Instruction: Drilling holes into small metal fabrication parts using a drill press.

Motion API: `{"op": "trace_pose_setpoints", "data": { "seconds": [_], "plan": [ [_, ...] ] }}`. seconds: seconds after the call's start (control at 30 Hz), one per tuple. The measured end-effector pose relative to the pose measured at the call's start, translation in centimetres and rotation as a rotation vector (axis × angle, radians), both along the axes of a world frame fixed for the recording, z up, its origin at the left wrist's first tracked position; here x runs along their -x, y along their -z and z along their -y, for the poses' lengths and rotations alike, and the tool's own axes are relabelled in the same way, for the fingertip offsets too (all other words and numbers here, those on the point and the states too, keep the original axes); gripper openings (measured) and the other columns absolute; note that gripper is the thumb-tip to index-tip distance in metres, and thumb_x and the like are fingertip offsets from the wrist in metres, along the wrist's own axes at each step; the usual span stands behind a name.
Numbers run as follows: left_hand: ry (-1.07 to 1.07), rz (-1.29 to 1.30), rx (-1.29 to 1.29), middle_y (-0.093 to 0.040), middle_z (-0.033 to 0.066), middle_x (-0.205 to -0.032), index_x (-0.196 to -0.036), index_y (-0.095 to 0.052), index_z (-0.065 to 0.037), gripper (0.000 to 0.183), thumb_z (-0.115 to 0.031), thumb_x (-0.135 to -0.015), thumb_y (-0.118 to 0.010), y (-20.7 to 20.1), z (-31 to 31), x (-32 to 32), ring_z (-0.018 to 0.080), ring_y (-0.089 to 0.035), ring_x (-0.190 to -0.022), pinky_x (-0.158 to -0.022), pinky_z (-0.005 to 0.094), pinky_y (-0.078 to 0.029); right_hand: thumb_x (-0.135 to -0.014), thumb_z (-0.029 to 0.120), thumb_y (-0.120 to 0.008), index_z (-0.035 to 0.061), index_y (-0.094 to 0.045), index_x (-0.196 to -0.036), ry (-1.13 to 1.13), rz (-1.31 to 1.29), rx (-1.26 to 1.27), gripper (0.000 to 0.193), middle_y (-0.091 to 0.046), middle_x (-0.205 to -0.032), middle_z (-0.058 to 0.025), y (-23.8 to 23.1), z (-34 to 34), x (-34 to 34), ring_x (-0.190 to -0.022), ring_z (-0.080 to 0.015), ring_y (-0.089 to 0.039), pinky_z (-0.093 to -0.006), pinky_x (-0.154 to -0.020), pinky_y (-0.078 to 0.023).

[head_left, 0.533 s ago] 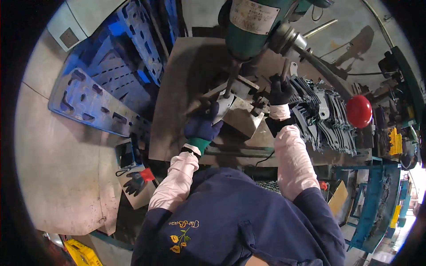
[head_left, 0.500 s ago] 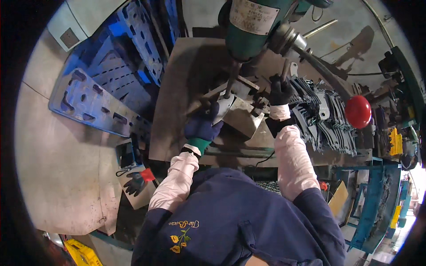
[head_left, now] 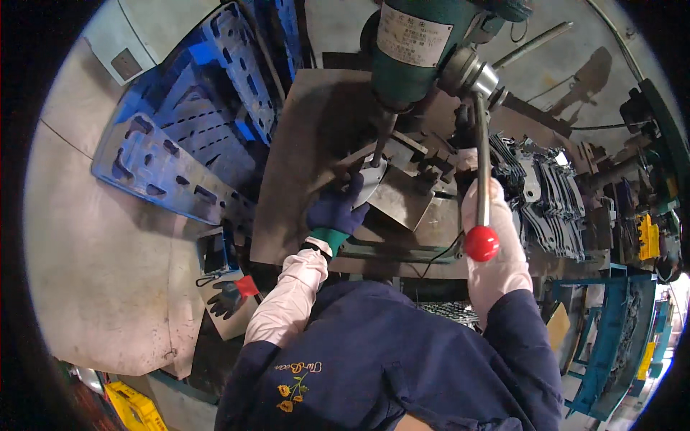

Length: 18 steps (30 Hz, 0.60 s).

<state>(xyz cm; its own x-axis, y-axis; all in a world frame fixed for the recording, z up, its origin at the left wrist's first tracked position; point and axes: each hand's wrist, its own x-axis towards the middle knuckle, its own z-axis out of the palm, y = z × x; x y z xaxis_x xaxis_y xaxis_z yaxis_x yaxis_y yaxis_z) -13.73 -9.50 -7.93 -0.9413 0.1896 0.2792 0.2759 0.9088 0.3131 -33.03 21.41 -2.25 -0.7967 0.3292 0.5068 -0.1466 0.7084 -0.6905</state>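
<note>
My left hand (head_left: 336,210), in a blue glove with a green cuff, grips a grey metal plate (head_left: 371,182) at its near left side. The plate lies under the spindle (head_left: 384,136) of a green drill press (head_left: 407,68), by a metal fixture (head_left: 406,199). My right hand (head_left: 465,129), dark-gloved, is beneath the press's lever hub (head_left: 471,75), closed round a feed lever whose grip is mostly hidden. Another feed lever (head_left: 483,172) with a red ball knob (head_left: 481,244) crosses in front of my right forearm.
Many flat dark metal parts (head_left: 543,190) are piled right of the press on the worktable (head_left: 287,179). Blue plastic pallets (head_left: 158,169) stand to the left. A spare black glove (head_left: 227,299) lies below them. A yellow crate (head_left: 135,406) sits lower left, a teal frame (head_left: 611,352) lower right.
The red-knobbed lever has swung from the right down toward me, across my right forearm. My right hand has moved slightly farther away. My left hand still holds the plate under the spindle.
</note>
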Motion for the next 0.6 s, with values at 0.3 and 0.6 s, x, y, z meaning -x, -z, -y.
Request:
{"op": "trace_pose_setpoints", "data": {
  "seconds": [0.3,0.6],
  "plan": [
    [-0.060,0.030,-0.030,-0.054,0.0222,-0.117,-0.142,-0.030,-0.032,0.076,-0.045,-0.076,-0.066,1.2,0.3,-0.2,0.0401,-0.057,-0.102,-0.071,0.0514,-0.051,-0.085,0.025,-0.059,0.0086,-0.056,-0.113,0.000,0.132,-0.546,0.032,-0.062,-0.096,-0.0205,-1.4,-2.4,2.7,-0.079,-0.0362,-0.061,-0.0422,-0.068,-0.050],
    [0.004,-0.019,-0.074,-0.057,0.0178,-0.123,-0.139,-0.040,-0.020,0.071,-0.038,-0.076,-0.067,0.2,-0.1,0.1,0.0390,-0.057,-0.105,-0.088,0.0482,-0.047,-0.092,0.026,-0.056,0.0089,-0.064,-0.104,-0.565,-0.038,0.139,0.022,-0.066,-0.087,-0.0091,3.0,1.7,-5.0,-0.065,-0.0189,-0.065,-0.0316,-0.057,-0.052]
  ]
}}
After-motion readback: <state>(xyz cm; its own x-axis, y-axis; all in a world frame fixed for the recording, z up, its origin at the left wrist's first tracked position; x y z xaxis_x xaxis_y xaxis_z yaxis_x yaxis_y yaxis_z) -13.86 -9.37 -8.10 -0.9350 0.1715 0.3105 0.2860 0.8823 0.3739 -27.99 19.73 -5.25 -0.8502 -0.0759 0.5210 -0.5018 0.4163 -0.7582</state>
